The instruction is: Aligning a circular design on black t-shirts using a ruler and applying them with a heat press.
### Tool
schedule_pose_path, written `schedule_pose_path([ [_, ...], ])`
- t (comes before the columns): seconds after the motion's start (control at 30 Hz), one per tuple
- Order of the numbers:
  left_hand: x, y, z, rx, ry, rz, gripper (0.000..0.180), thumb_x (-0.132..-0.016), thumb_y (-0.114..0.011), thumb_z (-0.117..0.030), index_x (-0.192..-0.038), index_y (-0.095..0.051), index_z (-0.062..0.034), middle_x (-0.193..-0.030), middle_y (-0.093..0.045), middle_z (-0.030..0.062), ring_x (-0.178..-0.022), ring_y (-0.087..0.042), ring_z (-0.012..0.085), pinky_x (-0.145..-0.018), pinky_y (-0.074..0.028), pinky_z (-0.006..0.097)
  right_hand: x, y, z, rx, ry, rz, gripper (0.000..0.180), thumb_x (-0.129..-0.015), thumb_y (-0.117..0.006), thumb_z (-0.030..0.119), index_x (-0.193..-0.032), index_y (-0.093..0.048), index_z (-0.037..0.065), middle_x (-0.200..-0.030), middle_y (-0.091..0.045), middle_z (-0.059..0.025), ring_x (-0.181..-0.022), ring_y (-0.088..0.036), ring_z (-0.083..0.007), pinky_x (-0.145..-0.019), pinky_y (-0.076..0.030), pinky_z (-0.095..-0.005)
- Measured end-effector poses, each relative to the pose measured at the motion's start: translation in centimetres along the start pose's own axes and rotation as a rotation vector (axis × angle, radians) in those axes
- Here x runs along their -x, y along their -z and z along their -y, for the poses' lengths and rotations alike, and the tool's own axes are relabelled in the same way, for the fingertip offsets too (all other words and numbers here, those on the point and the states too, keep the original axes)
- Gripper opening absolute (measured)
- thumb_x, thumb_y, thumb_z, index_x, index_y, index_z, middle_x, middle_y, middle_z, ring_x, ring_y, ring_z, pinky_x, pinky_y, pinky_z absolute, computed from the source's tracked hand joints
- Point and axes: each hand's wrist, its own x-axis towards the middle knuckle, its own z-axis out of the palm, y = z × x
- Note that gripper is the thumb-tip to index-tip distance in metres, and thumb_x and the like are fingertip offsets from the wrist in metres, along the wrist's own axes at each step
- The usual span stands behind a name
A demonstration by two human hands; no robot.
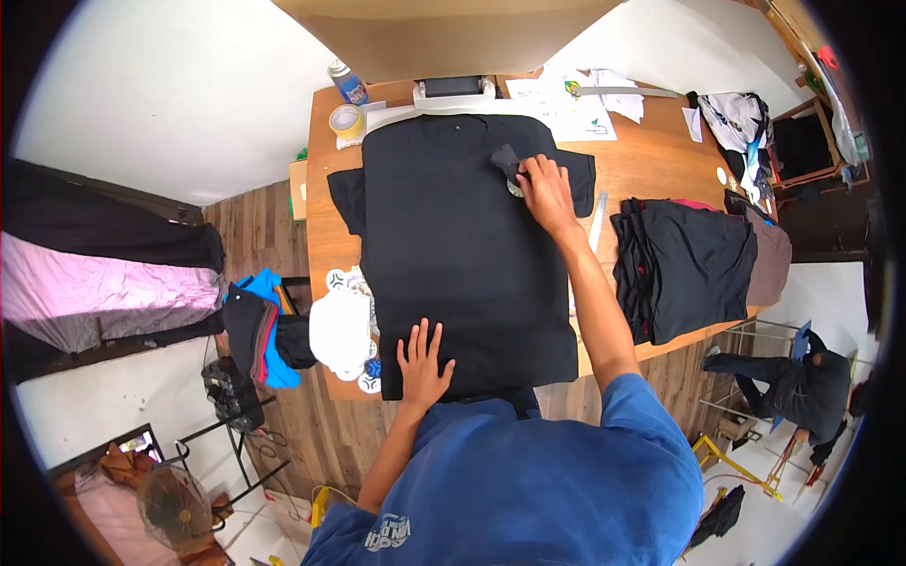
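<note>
A black T-shirt (pixel 453 245) lies spread on the wooden table in front of me, collar at the far end and sleeves out to both sides. My left hand (pixel 425 368) rests flat on its near left part, fingers spread. My right hand (pixel 547 193) is over the upper right chest, thumb and fingers closed on a small dark grey piece (pixel 506 158) that stands up from the shirt. A pale round patch (pixel 514 189) shows just under these fingers. The piece's exact kind is unclear, and its lower end is partly hidden by the hand.
Folded black shirts (pixel 684 269) are stacked at the table's right, near a ruler (pixel 598 219). White round pieces (pixel 342 330) lie at the left edge. A tape roll (pixel 346 121) and spray can (pixel 348 83) stand far left. Another person (pixel 812 387) sits at far right.
</note>
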Motion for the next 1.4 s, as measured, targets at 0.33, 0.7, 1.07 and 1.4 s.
schedule_pose_path([
  [0.33,0.0,0.2,-0.4,0.039,-0.018,0.058,0.083,-0.093,-0.069,-0.033,-0.165,-0.032,-0.0152,-0.172,-0.023,0.0150,-0.157,-0.022,0.0356,-0.124,-0.014,0.062,0.6,-0.3,-2.4,-0.129,0.306,0.027,0.017,-0.095,-0.069,0.008,-0.110,-0.061,0.010,-0.115,-0.063,-0.0042,-0.111,-0.059,-0.0254,-0.090,-0.041,-0.0395],
  [0.7,2.1,0.0,1.8,-0.091,-0.093,0.057,0.081,-0.094,-0.067,-0.036,-0.165,-0.033,-0.0144,-0.173,-0.018,0.0193,-0.159,-0.018,0.0390,-0.125,-0.013,0.059,6.8,2.0,-5.0,-0.192,0.016,-0.455,0.015,-0.094,-0.068,0.005,-0.108,-0.063,0.004,-0.112,-0.065,-0.0149,-0.107,-0.062,-0.0368,-0.091,-0.046,-0.0475],
  [1.07,9.2,-1.4,7.9,0.111,-0.146,0.253,0.069,-0.092,-0.070,-0.030,-0.156,-0.047,-0.0161,-0.169,-0.027,0.0199,-0.156,-0.025,0.0382,-0.123,-0.025,0.055,27.8,1.3,-9.4,0.212,-0.733,-0.214,0.021,-0.101,-0.063,0.016,-0.119,-0.060,0.006,-0.119,-0.061,-0.0130,-0.110,-0.060,-0.0379,-0.089,-0.045,-0.0489],
  [1.4,10.6,-0.8,7.9,0.003,0.065,-0.064,0.061,-0.089,-0.075,-0.028,-0.145,-0.056,-0.0141,-0.147,-0.041,0.0272,-0.137,-0.042,0.0447,-0.115,-0.035,0.052,37.7,-0.9,-3.1,-0.027,-0.713,-0.158,0.042,-0.097,-0.063,0.019,-0.136,-0.060,0.005,-0.140,-0.054,-0.0212,-0.129,-0.051,-0.0428,-0.111,-0.037,-0.0523],
])
